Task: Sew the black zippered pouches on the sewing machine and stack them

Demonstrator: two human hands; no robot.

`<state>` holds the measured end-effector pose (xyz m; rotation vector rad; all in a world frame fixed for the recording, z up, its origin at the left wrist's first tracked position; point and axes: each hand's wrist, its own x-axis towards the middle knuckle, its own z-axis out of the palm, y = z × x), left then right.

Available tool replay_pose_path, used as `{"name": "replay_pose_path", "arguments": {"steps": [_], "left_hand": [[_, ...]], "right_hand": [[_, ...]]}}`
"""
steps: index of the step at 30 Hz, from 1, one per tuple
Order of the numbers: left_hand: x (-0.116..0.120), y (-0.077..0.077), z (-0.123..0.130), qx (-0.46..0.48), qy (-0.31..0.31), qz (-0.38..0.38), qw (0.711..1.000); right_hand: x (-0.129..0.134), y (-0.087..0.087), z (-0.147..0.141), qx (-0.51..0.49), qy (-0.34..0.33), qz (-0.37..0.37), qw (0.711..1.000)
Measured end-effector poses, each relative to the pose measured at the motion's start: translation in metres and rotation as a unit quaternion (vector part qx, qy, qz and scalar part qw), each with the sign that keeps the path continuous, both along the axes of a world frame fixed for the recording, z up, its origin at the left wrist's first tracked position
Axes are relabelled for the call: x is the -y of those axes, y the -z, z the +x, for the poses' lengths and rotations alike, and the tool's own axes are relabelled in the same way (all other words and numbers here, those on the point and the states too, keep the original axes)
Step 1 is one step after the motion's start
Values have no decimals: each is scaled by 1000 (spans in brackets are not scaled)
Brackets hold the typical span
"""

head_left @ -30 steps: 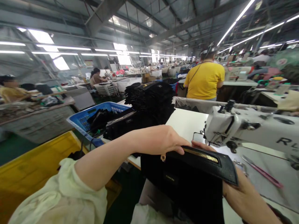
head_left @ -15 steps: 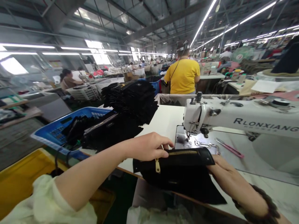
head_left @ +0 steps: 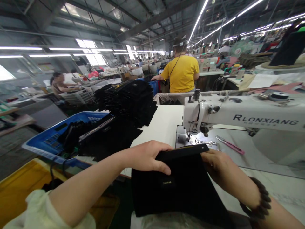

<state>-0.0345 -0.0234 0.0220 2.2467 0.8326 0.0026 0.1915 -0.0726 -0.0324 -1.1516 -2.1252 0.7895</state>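
A black fabric panel [head_left: 181, 190] with a small lettered label hangs over the table's front edge, its folded top strip hiding most of a brass zipper. My left hand [head_left: 150, 159] grips its upper left part, thumb on the front and fingers behind. At the upper right corner, my right hand [head_left: 216, 162] pinches the strip's end; its fingertips are partly hidden behind the cloth. Just beyond the panel stands a white sewing machine [head_left: 243, 111], with its needle over the lit metal plate. Pink-handled tweezers [head_left: 230, 144] lie right of the needle.
A tall stack of black pieces [head_left: 126, 98] rises at the left of the white table [head_left: 164, 119]. Beside it is a blue basket [head_left: 43, 140] holding black items, with a yellow bin [head_left: 14, 181] below. Farther off, a person in a yellow shirt [head_left: 182, 73] stands facing away.
The black panel has been tilted up and turned, so its labelled face shows and the gold zipper pull is out of sight. My left thumb now lies lower on the cloth.
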Motion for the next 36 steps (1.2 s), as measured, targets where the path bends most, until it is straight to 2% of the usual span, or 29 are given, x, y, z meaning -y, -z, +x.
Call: {"name": "replay_pose_path", "arguments": {"steps": [2, 5, 7, 10, 14, 16, 18, 21, 23, 26, 29, 31, 33, 36], "left_hand": [[-4, 0, -2, -5, -31, -14, 999], [-8, 6, -3, -5, -102, 1, 995], [-10, 12, -3, -8, -121, -12, 993], [-12, 17, -3, -8, -107, -51, 993], [-12, 25, -8, 7, -60, -154, 986], [-10, 31, -12, 35, -62, -209, 975], [-10, 38, -15, 57, -89, -232, 967], [-13, 46, -16, 48, -114, -203, 971], [-18, 49, -11, 42, -80, -213, 973], [-27, 50, 2, 96, -32, -276, 956], [-30, 52, 15, 139, -103, -295, 940], [-30, 53, 18, 155, -147, -306, 928], [-30, 53, 19, 165, -151, -306, 925], [-33, 50, 18, 142, -143, -267, 942]], "right_hand": [[0, -3, 2, -1, -19, -3, 1000], [3, -5, 2, -61, -27, -69, 995], [5, -2, 1, -98, -12, -111, 989], [8, 7, -3, -113, -22, -141, 983], [11, 18, -7, -121, 0, -188, 975], [13, 19, -7, -129, -11, -223, 966], [14, 18, -6, -124, -29, -244, 961], [12, 18, -11, -82, -22, -235, 968], [9, 20, -17, -51, -19, -214, 975], [2, 21, -26, -35, -23, -175, 984], [-1, 19, -26, -42, -21, -156, 987], [-1, 19, -21, -43, -20, -167, 985], [2, 20, -14, -35, -23, -192, 981], [6, 29, -7, -31, -32, -227, 973]]}}
